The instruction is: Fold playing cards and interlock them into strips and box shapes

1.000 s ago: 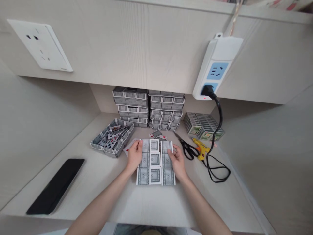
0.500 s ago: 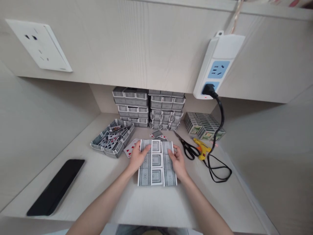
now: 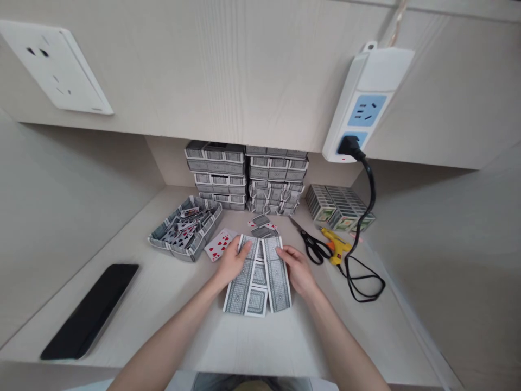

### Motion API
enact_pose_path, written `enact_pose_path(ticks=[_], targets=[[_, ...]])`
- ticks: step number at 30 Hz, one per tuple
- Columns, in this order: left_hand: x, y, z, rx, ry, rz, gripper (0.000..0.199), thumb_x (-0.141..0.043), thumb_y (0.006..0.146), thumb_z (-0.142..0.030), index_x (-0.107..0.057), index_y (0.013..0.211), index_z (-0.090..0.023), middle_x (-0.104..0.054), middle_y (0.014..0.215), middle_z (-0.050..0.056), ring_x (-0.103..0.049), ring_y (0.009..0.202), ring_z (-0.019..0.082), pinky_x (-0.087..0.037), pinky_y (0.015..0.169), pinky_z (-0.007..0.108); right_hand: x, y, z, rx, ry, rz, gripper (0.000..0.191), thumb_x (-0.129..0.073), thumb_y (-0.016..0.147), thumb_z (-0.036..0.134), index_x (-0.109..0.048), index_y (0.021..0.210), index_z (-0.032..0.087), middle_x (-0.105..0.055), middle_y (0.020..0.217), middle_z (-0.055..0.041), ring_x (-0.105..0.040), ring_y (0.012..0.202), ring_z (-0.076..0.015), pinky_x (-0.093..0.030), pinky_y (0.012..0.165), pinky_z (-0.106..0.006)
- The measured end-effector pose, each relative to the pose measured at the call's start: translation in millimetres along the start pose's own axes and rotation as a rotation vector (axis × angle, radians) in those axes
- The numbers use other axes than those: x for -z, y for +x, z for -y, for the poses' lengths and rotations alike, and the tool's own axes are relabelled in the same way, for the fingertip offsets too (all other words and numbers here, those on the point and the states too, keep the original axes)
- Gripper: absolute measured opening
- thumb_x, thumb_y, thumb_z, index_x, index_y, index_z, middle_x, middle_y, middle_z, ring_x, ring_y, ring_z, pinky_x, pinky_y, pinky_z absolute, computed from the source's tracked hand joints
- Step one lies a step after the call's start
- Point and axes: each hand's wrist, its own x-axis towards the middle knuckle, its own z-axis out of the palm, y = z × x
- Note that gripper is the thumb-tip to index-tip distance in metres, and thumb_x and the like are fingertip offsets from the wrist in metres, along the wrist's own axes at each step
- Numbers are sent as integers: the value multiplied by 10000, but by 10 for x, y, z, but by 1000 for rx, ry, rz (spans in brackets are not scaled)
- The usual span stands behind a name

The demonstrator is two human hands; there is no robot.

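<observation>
While undersides were hidden, a card panel was pinched in my left hand, a card strip in my right hand, over the counter, forearms slanting inward, cropped below.

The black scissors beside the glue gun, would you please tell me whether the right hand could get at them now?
Probably yes: the scissors lie just beyond the right hand, with nothing visible between, though it holds a card strip and would likely have to release it first.
</observation>
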Motion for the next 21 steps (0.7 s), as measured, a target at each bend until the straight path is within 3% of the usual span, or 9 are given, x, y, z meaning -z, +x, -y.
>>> enact_pose_path(ticks=[7,15,21], targets=[[-17,-82,-129,34,-218,236,459,-615,703,-354,-440,1094,-191,-577,987,36,-556,904,173,-446,793,308,26,4,15,-39,-1,40,291,-760,537,374,-687,730,169,-677,664,-24,-607,595,-192,-458,602,-305],[-14,-66,-121,30,-187,257,402,-609,709,-359,-469,1040,-180,-596,943,39,-567,887,188,-457,777,328,6,-2,0,6,-28,-14,245,-758,542,356,-696,701,179,-673,629,-13,-591,551,-180,-434,565,-289],[-22,-54,-118,25,-176,207,344,-621,696,-348,-489,963,-176,-611,863,23,-579,813,179,-460,740,319,-22,-7,4,27,-63,-8,252,-747,548,377,-693,703,186,-676,645,-17,-583,553,-178,-438,570,-293]])
